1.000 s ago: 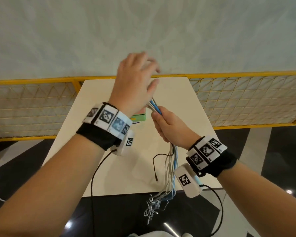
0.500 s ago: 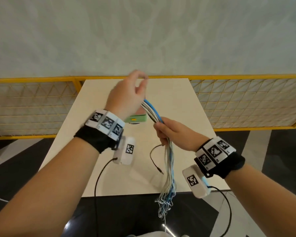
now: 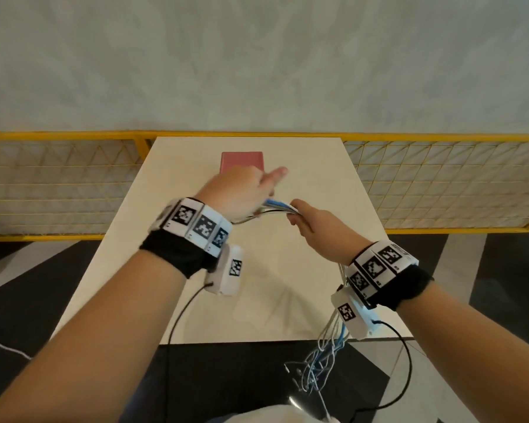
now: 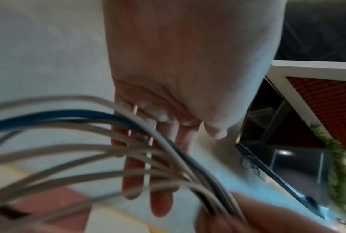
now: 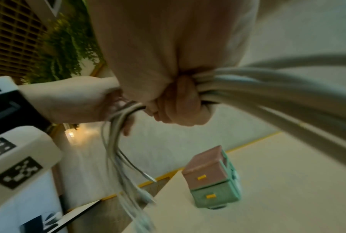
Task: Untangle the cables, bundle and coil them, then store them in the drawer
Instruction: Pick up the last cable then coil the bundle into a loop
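A bundle of grey and blue cables runs between my two hands above the table. My right hand grips it in a fist. Its long part passes under the right wrist, and the loose ends dangle past the table's near edge. My left hand is just left of the fist, with straight fingers and the cables lying across them. Short cable ends hang below the left hand. The small drawer box, pink over green, stands shut at the table's far side.
The cream table is narrow, with a yellow mesh fence along its far edge and both sides. Dark glossy floor lies below its near edge. Thin black wrist-camera leads hang from both wrists.
My left hand has come down from its raised spot to the bundle beside the right fist. The right hand has turned the bundle level and shifted right. The drawer box is now uncovered.
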Demonstrator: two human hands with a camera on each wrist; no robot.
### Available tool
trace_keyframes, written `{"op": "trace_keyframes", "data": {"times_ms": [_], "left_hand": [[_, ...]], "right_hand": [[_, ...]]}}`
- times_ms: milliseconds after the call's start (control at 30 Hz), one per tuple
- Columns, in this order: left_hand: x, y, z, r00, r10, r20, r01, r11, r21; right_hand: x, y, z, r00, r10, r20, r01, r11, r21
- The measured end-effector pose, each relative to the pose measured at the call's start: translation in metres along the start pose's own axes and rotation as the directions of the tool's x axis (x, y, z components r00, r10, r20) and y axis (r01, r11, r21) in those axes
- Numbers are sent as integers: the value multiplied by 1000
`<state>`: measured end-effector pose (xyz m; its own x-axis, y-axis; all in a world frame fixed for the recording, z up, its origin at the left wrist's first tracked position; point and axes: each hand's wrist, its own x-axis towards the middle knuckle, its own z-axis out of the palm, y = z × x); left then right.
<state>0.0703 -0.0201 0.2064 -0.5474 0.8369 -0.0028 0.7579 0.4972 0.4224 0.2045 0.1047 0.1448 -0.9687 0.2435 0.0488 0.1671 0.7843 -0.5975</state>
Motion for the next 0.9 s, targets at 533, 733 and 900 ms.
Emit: {"op": "trace_keyframes", "data": {"times_ms": [533, 733, 900], "left_hand": [[-6, -17, 12, 965, -95, -246, -60, 829, -557], [-6, -1, 24, 1000, 5, 24, 2, 957, -290], [-7, -10, 15, 947, -41, -320, -74, 937, -341]], "right_hand": [[-13, 12, -13, 999, -12, 35, 17, 990, -143], [4, -22, -13, 988, -146, -51, 125, 948, -293], [5, -20, -15, 993, -109, 35, 90, 933, 348]]}}
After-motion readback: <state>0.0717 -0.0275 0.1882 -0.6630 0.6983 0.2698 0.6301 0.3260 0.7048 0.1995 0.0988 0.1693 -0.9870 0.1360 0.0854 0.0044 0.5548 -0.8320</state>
